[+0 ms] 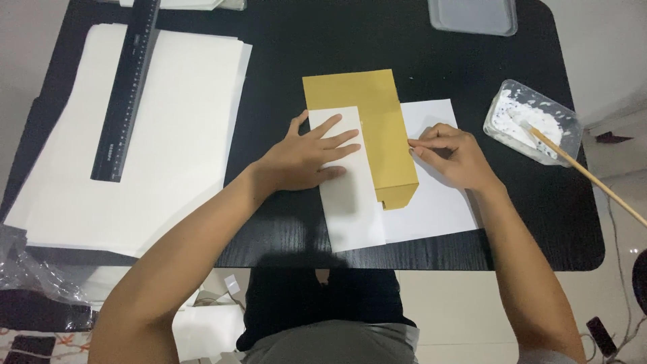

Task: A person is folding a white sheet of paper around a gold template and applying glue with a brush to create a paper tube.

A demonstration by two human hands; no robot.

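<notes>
On a black table (418,40), the left hand (306,158) lies flat with fingers spread, palm down, pressing on a narrow white paper strip (350,202) that runs from the centre toward 6 o'clock; nothing is grasped, the hand only bears down on it. The strip overlaps the left edge of a mustard-yellow paper envelope (374,118), a tall rectangle with a small notched tab at its lower end, lying just above the centre. The right hand (455,156) sits at about 3 o'clock of the envelope, its fingertips (419,147) drawn together and touching the envelope's right edge; whether they pinch that edge or merely press it cannot be told. Under the envelope and the right hand lies a white sheet (438,209), reaching toward 5 o'clock. At 2 to 3 o'clock stands a clear plastic tub (502,121) holding white paste, with a wooden stick (593,178) resting in it and slanting out toward 4 o'clock. At 1 o'clock a clear plastic lid (472,15) lies at the table's far edge. At 9 to 10 o'clock is a wide stack of white sheets (175,148), with a long black ruler (128,87) lying on it, tilted slightly.
</notes>
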